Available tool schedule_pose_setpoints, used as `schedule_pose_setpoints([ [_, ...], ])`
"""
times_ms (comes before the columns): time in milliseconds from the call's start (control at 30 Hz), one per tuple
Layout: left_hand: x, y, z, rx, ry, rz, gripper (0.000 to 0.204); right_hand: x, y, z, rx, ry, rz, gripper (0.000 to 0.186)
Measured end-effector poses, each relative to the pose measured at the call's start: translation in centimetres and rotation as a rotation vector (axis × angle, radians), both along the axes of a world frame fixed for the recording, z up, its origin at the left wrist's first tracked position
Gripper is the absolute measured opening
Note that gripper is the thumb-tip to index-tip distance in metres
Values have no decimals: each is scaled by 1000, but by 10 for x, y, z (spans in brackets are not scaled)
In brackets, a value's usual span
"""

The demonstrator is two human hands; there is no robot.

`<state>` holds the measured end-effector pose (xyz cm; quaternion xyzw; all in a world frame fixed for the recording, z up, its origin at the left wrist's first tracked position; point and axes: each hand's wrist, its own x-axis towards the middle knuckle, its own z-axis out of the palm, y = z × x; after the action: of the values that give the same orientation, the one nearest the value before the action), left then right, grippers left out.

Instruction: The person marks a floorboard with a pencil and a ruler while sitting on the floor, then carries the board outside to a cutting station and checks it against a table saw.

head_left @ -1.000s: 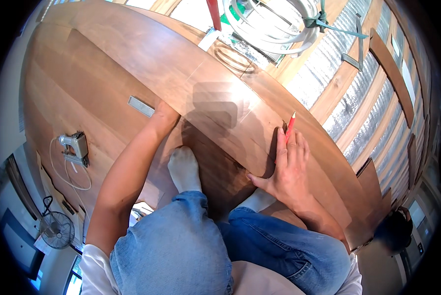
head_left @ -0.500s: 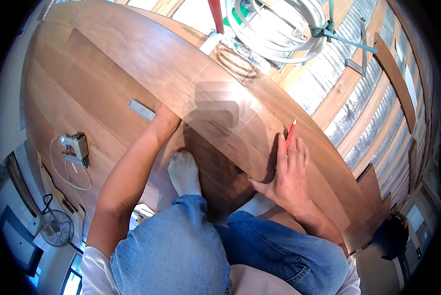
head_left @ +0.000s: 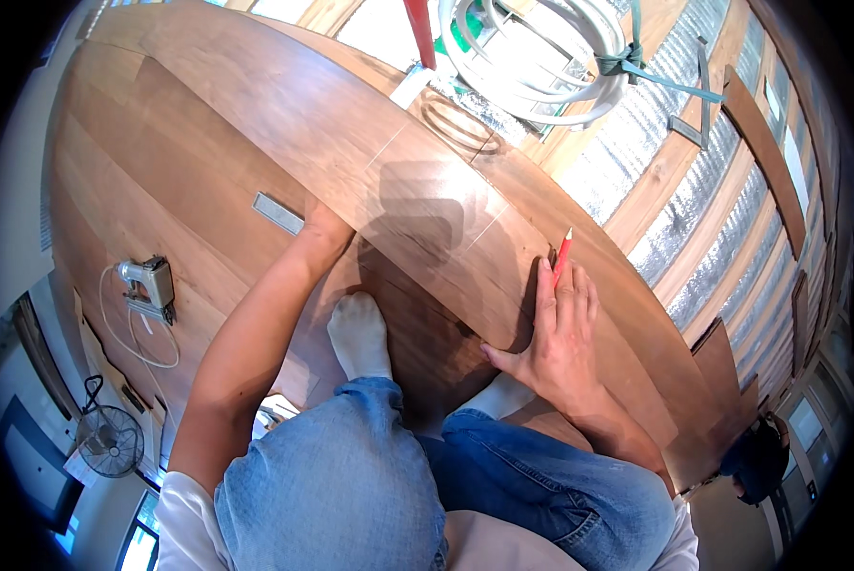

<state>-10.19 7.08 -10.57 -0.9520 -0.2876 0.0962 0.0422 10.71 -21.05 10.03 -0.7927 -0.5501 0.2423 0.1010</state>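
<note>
A long wooden floorboard (head_left: 284, 114) lies diagonally across the floor in front of me, partly over other boards. My left hand (head_left: 326, 231) reaches under its near edge, so its fingers are hidden and I cannot tell what they touch. Spread flat on the board's right part, my right hand (head_left: 565, 338) has its thumb at the near edge. A red pencil (head_left: 562, 259) is tucked between its fingers, tip pointing away. Beside my left hand rests a small silver-grey strip (head_left: 278, 213).
A pneumatic stapler (head_left: 151, 284) with a thin hose lies on the boards at left. Beyond the floorboard are joists with silver foil insulation (head_left: 655, 181), a coil of white hose (head_left: 532, 90) and a metal square (head_left: 701, 95). A fan (head_left: 110, 441) stands lower left; another person (head_left: 758, 459) is lower right.
Both hands stay where they were on the board, and the pencil remains in my right hand. The view has shifted very slightly. The person at lower right has moved a little.
</note>
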Motion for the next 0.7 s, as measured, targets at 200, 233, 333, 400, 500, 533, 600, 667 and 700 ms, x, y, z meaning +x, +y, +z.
schedule_pose_setpoints([
  [200,8,0,24,-119,33,61,47,0,0,0,-8,-1,-9,124],
  [233,10,0,28,-131,-9,59,47,0,-1,0,-17,2,-17,126],
  [333,15,1,37,-195,17,88,46,0,-2,-1,-26,4,-27,128],
  [400,10,1,37,-193,-38,83,46,-2,0,-2,-21,8,-26,128],
  [500,9,2,38,-238,-203,85,47,-3,1,-2,-17,-2,-14,128],
  [533,10,2,38,-281,-300,90,49,-2,1,-2,-11,-1,-11,126],
  [600,13,2,34,-303,-311,115,48,0,0,-1,-4,-2,-4,125],
  [667,11,3,26,-346,-318,166,46,0,0,-2,-2,4,-19,125],
  [700,10,3,23,-368,-322,190,46,0,1,-1,1,5,-16,125],
])
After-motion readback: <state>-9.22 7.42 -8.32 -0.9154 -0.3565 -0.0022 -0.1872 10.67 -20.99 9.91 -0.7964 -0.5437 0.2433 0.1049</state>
